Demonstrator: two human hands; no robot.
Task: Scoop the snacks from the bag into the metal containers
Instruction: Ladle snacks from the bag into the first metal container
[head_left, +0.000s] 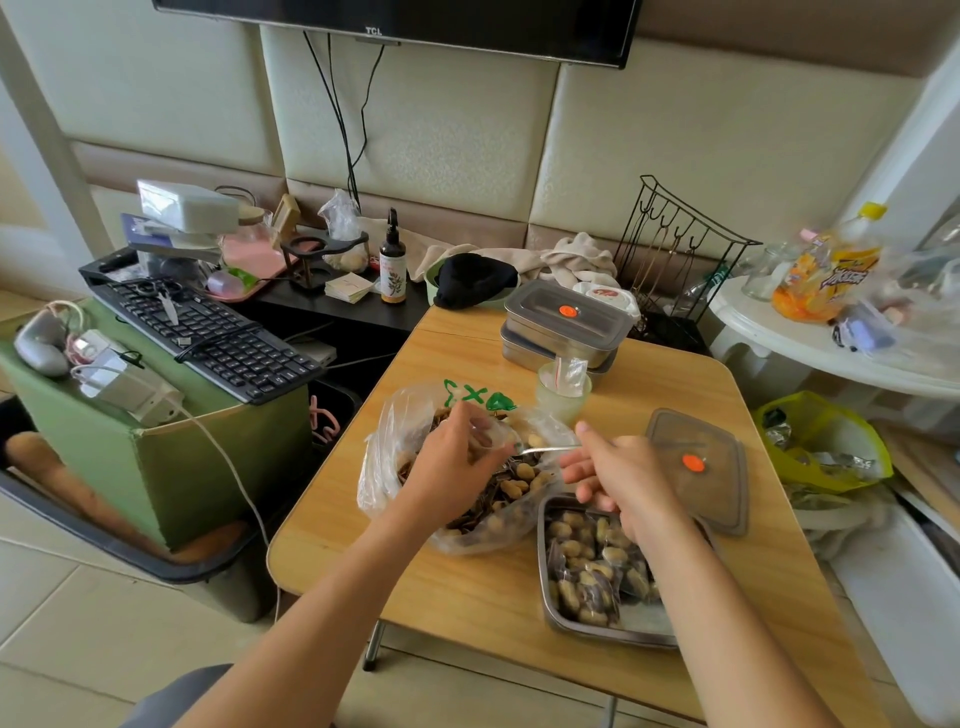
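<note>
A clear plastic bag (395, 431) with green print lies open on the wooden table (467, 582), full of wrapped snacks (519, 480). My left hand (457, 457) reaches into the bag's mouth and grips its edge. My right hand (618, 473) holds a metal spoon (548, 449) whose bowl points into the bag. Just right of the bag sits an open metal container (597, 626) partly filled with snacks, under my right forearm. Its lid (701, 467) with an orange valve lies beside it.
Two stacked lidded metal containers (566, 325) stand at the table's far side, with a pale green cup (563, 392) in front of them. A keyboard (208, 332) on a green box is at left; a yellow-green bag (826, 441) and white table (831, 358) at right.
</note>
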